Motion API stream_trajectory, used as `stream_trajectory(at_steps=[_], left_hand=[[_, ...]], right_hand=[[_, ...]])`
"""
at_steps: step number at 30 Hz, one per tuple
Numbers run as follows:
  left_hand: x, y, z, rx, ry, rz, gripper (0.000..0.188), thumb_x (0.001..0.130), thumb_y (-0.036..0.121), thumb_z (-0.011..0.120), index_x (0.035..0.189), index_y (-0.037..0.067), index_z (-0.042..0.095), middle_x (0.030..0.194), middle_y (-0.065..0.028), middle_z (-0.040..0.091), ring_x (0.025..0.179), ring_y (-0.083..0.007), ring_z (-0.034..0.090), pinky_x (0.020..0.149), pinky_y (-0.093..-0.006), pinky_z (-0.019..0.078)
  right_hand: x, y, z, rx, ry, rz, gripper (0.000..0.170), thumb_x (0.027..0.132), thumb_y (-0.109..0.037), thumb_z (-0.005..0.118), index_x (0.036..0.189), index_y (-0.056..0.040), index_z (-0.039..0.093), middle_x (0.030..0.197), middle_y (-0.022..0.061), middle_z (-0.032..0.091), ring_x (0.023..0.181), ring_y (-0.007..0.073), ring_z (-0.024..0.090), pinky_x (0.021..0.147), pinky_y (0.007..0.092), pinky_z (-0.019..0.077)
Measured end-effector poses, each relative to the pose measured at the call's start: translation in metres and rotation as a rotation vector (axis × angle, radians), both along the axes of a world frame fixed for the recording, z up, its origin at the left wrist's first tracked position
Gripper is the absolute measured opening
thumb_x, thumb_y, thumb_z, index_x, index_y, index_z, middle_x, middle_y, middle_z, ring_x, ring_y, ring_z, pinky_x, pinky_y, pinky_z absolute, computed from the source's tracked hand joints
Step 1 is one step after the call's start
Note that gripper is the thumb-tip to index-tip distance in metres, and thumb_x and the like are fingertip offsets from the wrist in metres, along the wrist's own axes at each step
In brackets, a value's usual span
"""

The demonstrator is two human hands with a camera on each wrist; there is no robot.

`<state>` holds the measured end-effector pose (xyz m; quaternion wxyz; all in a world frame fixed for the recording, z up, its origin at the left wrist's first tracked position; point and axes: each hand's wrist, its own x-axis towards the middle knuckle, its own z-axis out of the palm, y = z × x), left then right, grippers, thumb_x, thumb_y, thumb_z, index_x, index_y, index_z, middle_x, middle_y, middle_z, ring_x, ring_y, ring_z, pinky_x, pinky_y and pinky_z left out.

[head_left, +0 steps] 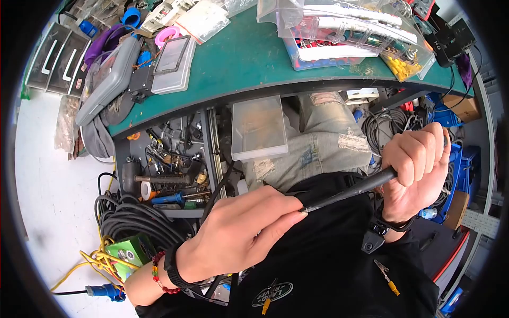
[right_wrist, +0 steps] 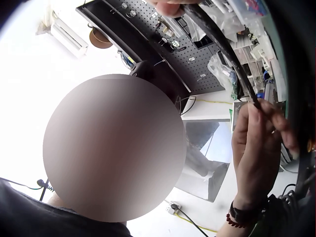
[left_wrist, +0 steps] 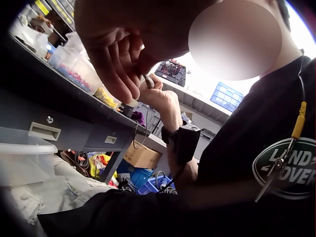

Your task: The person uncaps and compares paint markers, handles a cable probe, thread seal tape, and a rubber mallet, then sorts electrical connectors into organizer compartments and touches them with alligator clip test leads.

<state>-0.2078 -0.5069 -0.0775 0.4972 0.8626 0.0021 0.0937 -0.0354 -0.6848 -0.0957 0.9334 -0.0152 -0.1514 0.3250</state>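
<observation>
A thick black rod-like piece (head_left: 352, 188), scuffed along its surface, slants across in front of the black shirt. My right hand (head_left: 416, 167) grips its upper end with curled fingers. At the lower end, my left hand (head_left: 241, 228) pinches the tip between thumb and forefinger. In the right wrist view the black piece (right_wrist: 222, 44) looks slightly bent, running down from the right fingers to the left hand (right_wrist: 259, 143). The left wrist view has the left hand (left_wrist: 121, 54) close up, and most of the piece is hidden there.
A clear plastic box (head_left: 259, 127) rests on the lap. Beyond it stands a green-topped bench (head_left: 233, 58) with parts bins (head_left: 339, 42). An open drawer (head_left: 169, 169) of tools lies at left, above coiled black cable (head_left: 138, 222). Two yellow-ended clips (head_left: 391, 286) hang on the shirt.
</observation>
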Motion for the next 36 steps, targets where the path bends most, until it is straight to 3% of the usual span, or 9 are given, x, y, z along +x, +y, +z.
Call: stream_trajectory(at_steps=[9,12,18,22,26,28,33,34,36], left_hand=[[-0.002,-0.001,0.001,-0.061,0.008,-0.014,0.008,0.084,0.002,0.067,0.089,-0.004,0.066,0.073,-0.0121,0.063,0.059,-0.0201,0.059,0.053,-0.0278,0.0463],[-0.001,-0.002,0.005,-0.059,0.076,-0.007,0.008,0.083,0.001,0.067,0.088,-0.005,0.065,0.073,-0.0133,0.063,0.061,-0.0220,0.060,0.056,-0.0286,0.0472],[-0.005,-0.005,-0.010,-0.188,0.123,0.114,0.004,0.088,-0.002,0.060,0.088,-0.005,0.060,0.074,-0.0123,0.062,0.061,-0.0195,0.058,0.057,-0.0283,0.0452],[-0.005,-0.004,-0.013,-0.205,0.156,0.122,0.025,0.101,0.020,0.046,0.094,-0.004,0.052,0.079,-0.0090,0.055,0.066,-0.0145,0.057,0.063,-0.0265,0.0453],[-0.005,-0.008,-0.018,-0.298,0.144,0.191,0.026,0.102,0.022,0.045,0.094,-0.002,0.051,0.079,-0.0087,0.054,0.065,-0.0143,0.057,0.062,-0.0261,0.0456],[-0.006,-0.004,-0.020,-0.284,0.134,0.198,0.028,0.103,0.025,0.044,0.093,-0.001,0.049,0.078,-0.0084,0.055,0.064,-0.0141,0.057,0.061,-0.0259,0.0453],[-0.008,0.000,-0.022,-0.281,0.094,0.282,0.030,0.103,0.027,0.043,0.093,-0.001,0.047,0.077,-0.0091,0.055,0.061,-0.0139,0.056,0.060,-0.0252,0.0435],[-0.009,0.002,-0.023,-0.292,0.066,0.312,0.030,0.103,0.027,0.043,0.094,-0.002,0.048,0.080,-0.0098,0.056,0.061,-0.0140,0.057,0.059,-0.0248,0.0424],[-0.005,-0.001,-0.020,-0.275,0.053,0.350,0.031,0.103,0.028,0.043,0.092,-0.001,0.047,0.077,-0.0094,0.056,0.059,-0.0135,0.056,0.058,-0.0242,0.0418]], right_hand=[[-0.001,-0.001,0.000,0.008,0.008,0.036,0.041,0.099,-0.025,0.037,0.061,-0.0137,0.027,0.048,-0.0016,0.025,0.037,0.0101,0.017,0.036,0.0274,0.0136],[-0.004,-0.002,0.003,-0.035,0.058,0.037,0.042,0.099,-0.035,0.039,0.062,-0.0151,0.031,0.047,-0.0025,0.025,0.037,0.0109,0.017,0.036,0.0280,0.0148],[0.000,0.000,0.010,-0.189,-0.166,0.077,0.046,0.102,-0.047,0.030,0.070,-0.0133,0.034,0.063,-0.0013,0.034,0.056,0.0132,0.033,0.056,0.0301,0.0319],[-0.003,0.004,0.010,-0.181,-0.231,0.046,0.048,0.101,-0.048,0.018,0.074,-0.0125,0.036,0.074,0.0021,0.038,0.066,0.0154,0.038,0.063,0.0311,0.0352],[-0.004,0.003,0.010,-0.224,-0.248,0.040,0.054,0.098,-0.052,0.015,0.076,-0.0091,0.039,0.077,0.0045,0.040,0.069,0.0184,0.042,0.067,0.0340,0.0375],[-0.005,0.004,0.007,-0.207,-0.240,0.006,0.066,0.096,-0.053,0.014,0.087,0.0015,0.050,0.081,0.0123,0.049,0.080,0.0265,0.050,0.082,0.0392,0.0393],[0.000,-0.003,-0.008,-0.374,-0.454,-0.082,0.068,0.097,-0.052,0.016,0.105,0.0043,0.053,0.103,0.0113,0.054,0.100,0.0205,0.050,0.091,0.0352,0.0369],[-0.002,-0.002,-0.005,-0.372,-0.451,-0.084,0.068,0.097,-0.052,0.016,0.105,0.0043,0.053,0.103,0.0113,0.054,0.100,0.0205,0.050,0.091,0.0352,0.0369],[-0.007,0.001,0.006,-0.636,-0.413,-0.187,0.062,0.095,-0.052,0.015,0.091,0.0003,0.047,0.085,0.0118,0.046,0.078,0.0218,0.043,0.076,0.0351,0.0357]])
